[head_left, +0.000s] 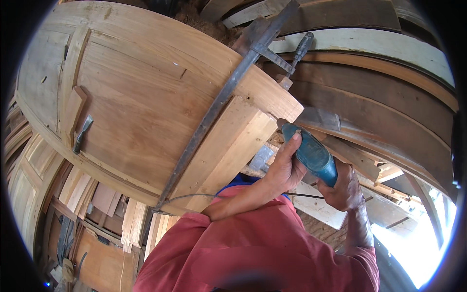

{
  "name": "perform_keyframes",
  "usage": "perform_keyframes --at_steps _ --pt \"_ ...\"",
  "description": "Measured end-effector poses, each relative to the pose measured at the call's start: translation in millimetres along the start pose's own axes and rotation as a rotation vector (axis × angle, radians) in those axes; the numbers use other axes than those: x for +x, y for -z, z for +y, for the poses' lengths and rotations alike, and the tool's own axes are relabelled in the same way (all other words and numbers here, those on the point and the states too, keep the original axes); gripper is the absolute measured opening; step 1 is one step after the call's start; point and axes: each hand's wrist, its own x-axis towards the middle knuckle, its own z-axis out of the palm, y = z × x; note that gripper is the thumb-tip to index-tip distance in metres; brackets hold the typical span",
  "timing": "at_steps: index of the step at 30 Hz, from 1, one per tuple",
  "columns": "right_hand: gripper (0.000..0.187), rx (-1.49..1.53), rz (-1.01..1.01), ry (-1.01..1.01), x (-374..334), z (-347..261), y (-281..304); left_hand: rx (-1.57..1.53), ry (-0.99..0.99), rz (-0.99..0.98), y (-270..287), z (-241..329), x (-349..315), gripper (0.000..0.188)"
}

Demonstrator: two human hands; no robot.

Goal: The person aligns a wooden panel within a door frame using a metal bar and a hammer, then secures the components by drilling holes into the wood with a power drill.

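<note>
A teal power tool (317,158) is held just off the right-hand end of a framed wooden panel (146,114), its dark nose near the panel's upper right corner; whether the nose touches the wood cannot be told. The person's left hand (288,168) grips the front part of the body, thumb laid along the top and the other fingers mostly hidden, while the right hand (344,189) wraps around the rear end. A black cord (305,195) shows behind the hands, though where it joins is hidden. The tool's hard, rounded casing looks stiff and fairly heavy, likely steadier in two hands than in one; the smooth shell could turn slippery under dust. The sound places to hold it seem to be the rear barrel and the front housing, with fingers kept back from the nose, whose underside is out of sight. A dark metal bar clamp (212,113) crosses the panel from its upper edge to its lower edge, near the right-hand end. Toward the panel's lower left corner, a slim chisel-like tool (83,133) lies beside a small wooden block (74,109), well apart from both hands.
</note>
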Motion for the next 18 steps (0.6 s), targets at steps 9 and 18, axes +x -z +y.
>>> perform_keyframes --at_steps 9,18 --pt "0.031 -0.001 0.035 -0.009 -6.2 7.5 -1.3 0.069 0.006 -0.041 -2.9 -1.5 0.8 0.028" --pt "0.03 0.022 -0.013 -0.014 -3.8 9.4 -3.8 0.043 0.015 -0.019 1.3 0.3 -0.7 0.032"
